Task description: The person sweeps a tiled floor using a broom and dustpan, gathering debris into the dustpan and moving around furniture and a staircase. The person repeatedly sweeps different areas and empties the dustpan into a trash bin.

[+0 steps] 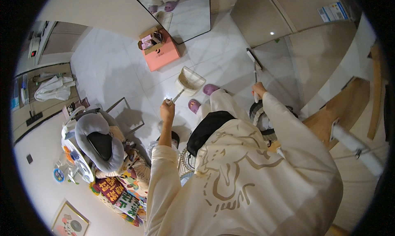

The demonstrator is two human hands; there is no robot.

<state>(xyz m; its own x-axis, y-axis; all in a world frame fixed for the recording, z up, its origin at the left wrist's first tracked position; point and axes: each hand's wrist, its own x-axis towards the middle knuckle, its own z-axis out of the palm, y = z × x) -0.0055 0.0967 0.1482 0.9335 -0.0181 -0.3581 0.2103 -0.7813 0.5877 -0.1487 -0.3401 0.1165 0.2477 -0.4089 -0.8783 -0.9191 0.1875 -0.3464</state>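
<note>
My left hand (167, 111) is closed around the handle of a long-handled dustpan (189, 81). The pan, cream-coloured, rests on the tiled floor in front of my purple slippers (210, 89), and some debris shows inside it. My right hand (258, 90) grips the handle of a broom (255, 59). Its narrow head, pale with dark bristles, is on the floor to the right, close to the base of a beige cabinet (262, 16). The broom and the dustpan are apart.
A pink box (162, 55) with an opened carton (151, 41) on top stands ahead beside a mirror (191, 16). At the left are a grey neck pillow (81, 134) and a heap of patterned cushions (109, 189). Striped baskets are by my legs; a wooden surface (348, 103) is at right.
</note>
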